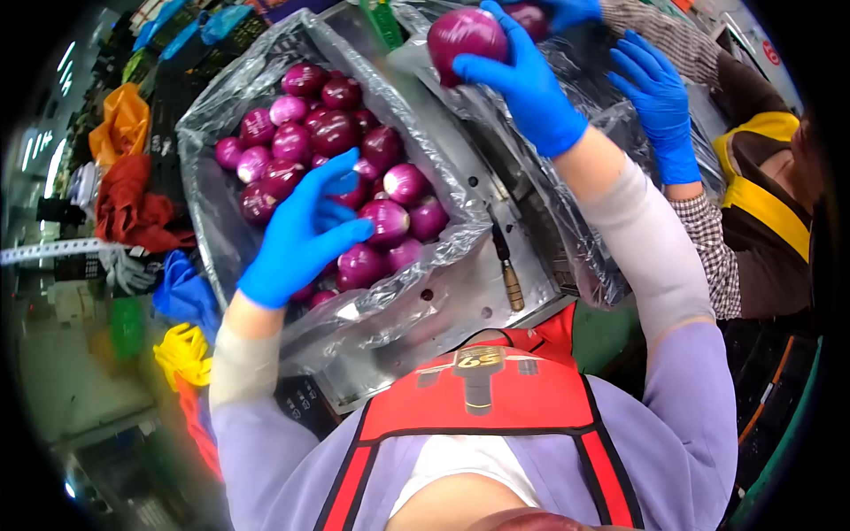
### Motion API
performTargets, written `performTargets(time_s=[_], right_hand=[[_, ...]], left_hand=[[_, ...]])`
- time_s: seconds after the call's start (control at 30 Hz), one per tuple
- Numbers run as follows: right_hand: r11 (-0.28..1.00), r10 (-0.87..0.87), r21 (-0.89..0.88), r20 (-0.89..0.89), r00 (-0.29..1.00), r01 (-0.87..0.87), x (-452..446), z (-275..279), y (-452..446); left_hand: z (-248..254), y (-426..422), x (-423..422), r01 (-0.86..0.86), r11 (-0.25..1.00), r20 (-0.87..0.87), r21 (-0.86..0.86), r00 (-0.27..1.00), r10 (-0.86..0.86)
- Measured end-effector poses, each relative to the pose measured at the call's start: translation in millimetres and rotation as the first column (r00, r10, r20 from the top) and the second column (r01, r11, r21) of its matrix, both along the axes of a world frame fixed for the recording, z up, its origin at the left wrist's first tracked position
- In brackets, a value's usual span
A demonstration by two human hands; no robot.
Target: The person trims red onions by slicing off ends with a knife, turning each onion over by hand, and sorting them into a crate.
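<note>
Many peeled red onions [335,133] lie in a crate lined with clear plastic [208,203]. Over their lower left part is my left hand [305,230] in a blue glove, its fingers apart, with no onion in its grasp. At the top centre my right hand [527,84], gloved in blue too, grips a large red onion [460,44] between thumb and fingers, above a second plastic-lined container [567,177]. A knife with a wooden handle [513,288] rests on the metal surface [460,305] between the two containers.
A co-worker's blue-gloved hand [660,102] is raised at the upper right; another [571,11] is near an onion at the top. At the left are an orange cloth [121,124], red cloth [137,203] and yellow gloves [183,354].
</note>
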State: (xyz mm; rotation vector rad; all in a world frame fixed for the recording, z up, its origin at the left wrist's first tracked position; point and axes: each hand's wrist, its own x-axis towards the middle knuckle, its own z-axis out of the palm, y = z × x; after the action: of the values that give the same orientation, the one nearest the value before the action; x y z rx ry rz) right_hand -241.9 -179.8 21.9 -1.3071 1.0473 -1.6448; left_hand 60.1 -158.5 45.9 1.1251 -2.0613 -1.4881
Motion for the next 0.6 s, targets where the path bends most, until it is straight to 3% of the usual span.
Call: performTargets(time_s=[0.1,0.13,0.17,0.27,0.3,0.37,0.43,0.53,0.6], right_hand=[[0.967,0.237,-0.101,0.025,0.971,-0.233,45.9,6.8,48.9],[0.963,0.254,-0.106,0.035,0.967,-0.249,50.1,7.6,47.8],[0.961,0.264,-0.082,0.001,0.964,-0.263,55.3,9.1,56.2],[0.955,0.215,-0.161,-0.192,0.958,-0.247,60.1,-7.3,61.1],[0.955,0.215,-0.163,-0.192,0.958,-0.247,59.3,-7.9,62.3],[0.942,0.140,-0.219,-0.430,0.892,-0.253,57.9,-9.4,63.7],[0.937,0.182,-0.201,-0.414,0.892,-0.285,56.9,-12.1,62.5],[0.935,0.281,-0.134,-0.291,0.914,-0.330,58.2,-11.6,65.9],[0.939,0.344,0.044,-0.103,0.933,-0.341,58.0,-10.0,69.9]], left_hand=[[-14.0,-5.7,-30.0,0.016,0.982,-0.383,0.189,0.922,0.058],[-11.1,-5.6,-27.0,0.036,0.989,-0.374,0.144,0.927,0.021],[-8.2,-2.8,-32.1,0.013,0.944,-0.428,0.329,0.893,0.137],[-21.9,-2.7,-38.5,0.218,0.838,-0.563,0.501,0.817,0.124],[-22.0,0.3,-42.1,0.218,0.838,-0.563,0.500,0.817,0.123],[-21.7,7.5,-49.6,0.170,0.858,-0.601,0.485,0.778,0.186],[-34.0,4.8,-46.7,0.123,0.870,-0.585,0.478,0.783,0.210],[-44.3,0.7,-46.4,0.059,0.911,-0.579,0.408,0.788,0.209],[-48.1,-0.2,-48.3,-0.034,0.976,-0.600,0.213,0.784,0.159]])
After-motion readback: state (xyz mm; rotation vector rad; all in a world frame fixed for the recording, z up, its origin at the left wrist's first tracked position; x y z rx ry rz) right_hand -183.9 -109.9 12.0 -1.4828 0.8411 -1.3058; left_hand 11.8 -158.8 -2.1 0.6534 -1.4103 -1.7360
